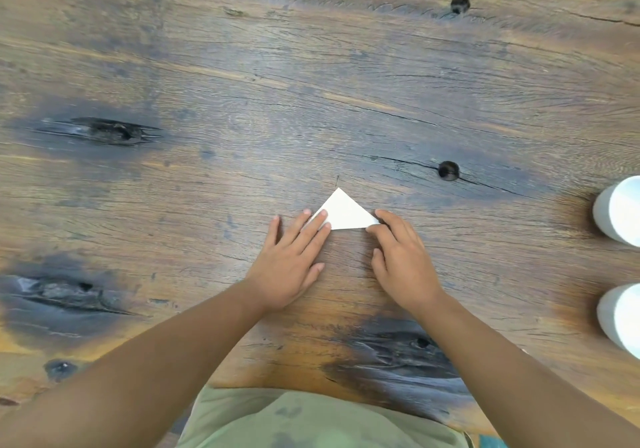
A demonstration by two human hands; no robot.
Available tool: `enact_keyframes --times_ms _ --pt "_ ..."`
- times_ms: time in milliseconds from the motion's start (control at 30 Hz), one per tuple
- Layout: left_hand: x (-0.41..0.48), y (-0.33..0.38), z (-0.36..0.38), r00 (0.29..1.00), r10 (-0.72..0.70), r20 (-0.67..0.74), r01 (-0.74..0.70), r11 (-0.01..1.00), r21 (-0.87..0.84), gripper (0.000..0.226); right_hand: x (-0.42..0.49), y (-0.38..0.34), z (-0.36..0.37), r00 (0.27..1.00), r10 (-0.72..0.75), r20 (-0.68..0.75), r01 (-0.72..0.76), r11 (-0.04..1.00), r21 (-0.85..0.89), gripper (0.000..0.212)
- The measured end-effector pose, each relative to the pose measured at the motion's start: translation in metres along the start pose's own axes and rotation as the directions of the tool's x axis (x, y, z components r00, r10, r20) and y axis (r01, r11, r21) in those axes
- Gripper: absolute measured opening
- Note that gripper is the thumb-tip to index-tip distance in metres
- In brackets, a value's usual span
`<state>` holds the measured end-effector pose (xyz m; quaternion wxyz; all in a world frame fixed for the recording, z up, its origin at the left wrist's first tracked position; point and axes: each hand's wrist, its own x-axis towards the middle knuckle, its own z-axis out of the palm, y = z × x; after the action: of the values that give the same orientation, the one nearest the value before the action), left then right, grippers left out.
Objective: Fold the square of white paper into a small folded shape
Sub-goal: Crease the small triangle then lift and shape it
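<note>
**Right hand (401, 257) pinching, left hand (291, 260) pressing flat**

Your right hand has thumb and index finger curled onto the right corner of the paper (343, 213), pinching it. Your left hand is flat, fingers straight, fingertips pressing down the left corner. So the paper sits right between your two hands, folded into a white triangle, tip pointing away from you, lying on the wooden table (242, 118). Well off to the right of your right hand stand a far white container (618, 210) and a near white container (621, 316), both cut off by the frame edge.
</note>
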<state>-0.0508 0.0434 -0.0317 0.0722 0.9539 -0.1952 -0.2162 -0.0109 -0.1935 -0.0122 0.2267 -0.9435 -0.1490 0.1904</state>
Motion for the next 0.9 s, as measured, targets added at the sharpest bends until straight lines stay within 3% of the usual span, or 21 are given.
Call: enact_keyframes --times_ms 100,300,667,900 --pt "0.021 -0.005 -0.005 0.996 0.088 0.001 -0.088 0.995 0.039 0.067 0.005 -0.006 0.003 0.999 -0.033 0.001 0.033 0.999 -0.039 0.04" --pt "0.04 -0.016 -0.004 0.997 0.064 0.042 -0.065 0.997 0.04 0.068 0.023 -0.015 0.011 0.994 -0.08 0.074 0.087 0.991 -0.098 0.055" --pt "0.041 -0.011 0.0 0.999 0.034 -0.001 -0.034 0.999 0.031 0.068 0.047 -0.016 0.012 0.995 -0.091 0.045 0.098 0.978 -0.186 0.046" --pt "0.039 -0.014 0.005 0.999 0.047 -0.018 -0.046 0.998 0.051 0.072 0.047 -0.014 0.021 0.974 -0.17 0.146 0.205 0.942 -0.267 0.07"
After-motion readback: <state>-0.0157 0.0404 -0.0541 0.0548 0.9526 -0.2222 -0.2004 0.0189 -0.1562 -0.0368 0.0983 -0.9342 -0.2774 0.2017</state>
